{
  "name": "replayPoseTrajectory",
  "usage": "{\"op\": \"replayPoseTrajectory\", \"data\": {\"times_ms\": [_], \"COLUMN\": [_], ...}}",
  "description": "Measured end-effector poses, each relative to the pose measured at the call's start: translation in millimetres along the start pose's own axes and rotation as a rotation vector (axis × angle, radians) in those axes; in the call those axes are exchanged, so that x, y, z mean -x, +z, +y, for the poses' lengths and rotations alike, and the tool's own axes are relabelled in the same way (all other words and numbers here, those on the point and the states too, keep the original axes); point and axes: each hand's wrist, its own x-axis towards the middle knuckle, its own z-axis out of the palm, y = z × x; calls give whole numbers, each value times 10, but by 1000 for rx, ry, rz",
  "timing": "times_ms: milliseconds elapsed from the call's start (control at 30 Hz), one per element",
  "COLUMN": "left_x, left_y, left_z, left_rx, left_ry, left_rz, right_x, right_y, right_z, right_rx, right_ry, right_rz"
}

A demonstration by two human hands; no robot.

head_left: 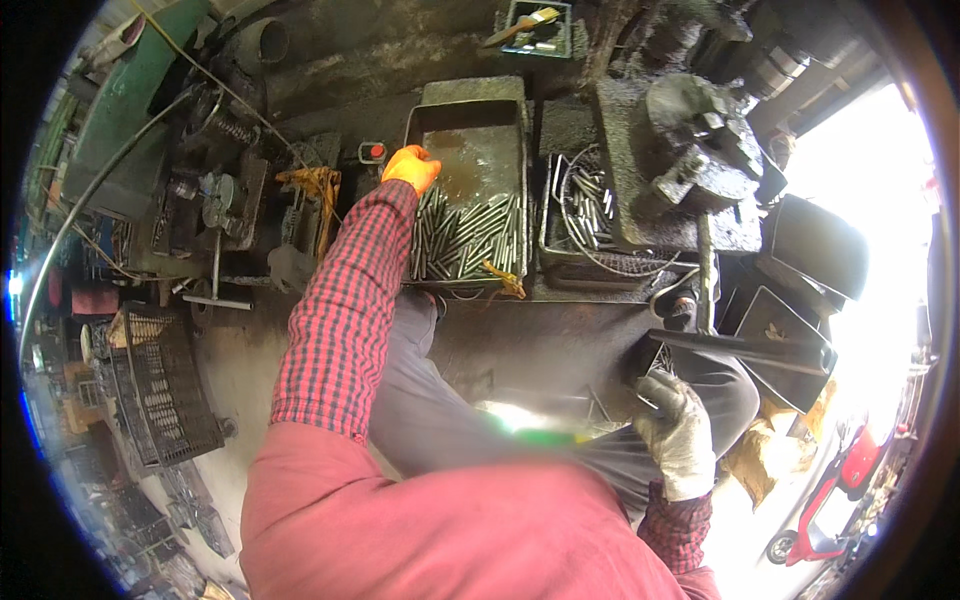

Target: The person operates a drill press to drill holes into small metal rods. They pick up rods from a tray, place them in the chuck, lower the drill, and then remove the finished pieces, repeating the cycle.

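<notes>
My left hand (411, 167), in an orange glove, reaches forward to the left rim of a metal tray (470, 120). The tray holds several short steel rods (470, 240) heaped at its near end. The gloved fingers rest at the tray's edge just above the rods; whether they grip anything is hidden. My right hand (675, 425), in a grey-white glove, hangs low by my right knee, curled around the end of a dark metal piece (740, 345). My legs in grey trousers fill the middle.
A wire basket (585, 215) with more rods stands right of the tray. A lathe chuck (705, 150) sits at the back right. A black crate (165, 385) of parts lies on the floor at left. A red scooter (835, 490) stands at lower right.
</notes>
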Motion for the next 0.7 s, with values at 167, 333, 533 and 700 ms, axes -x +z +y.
{"op": "replayPoseTrajectory", "data": {"times_ms": [167,333,533,700], "left_x": [307,853,1048,994], "left_y": [256,773,1120,1216], "left_z": [-364,-327,-70,-15], "left_rx": [-193,-391,-632,-623], "left_ry": [10,288,321,351], "left_rz": [-70,-370,-592,-541], "right_x": [-351,-572,-633,-602], "right_y": [318,529,479,402], "right_z": [-312,-351,-305,-242], "right_rx": [-169,-84,-68,-140], "right_ry": [38,-119,-62,44], "right_rz": [-233,-245,-249,-275]}}
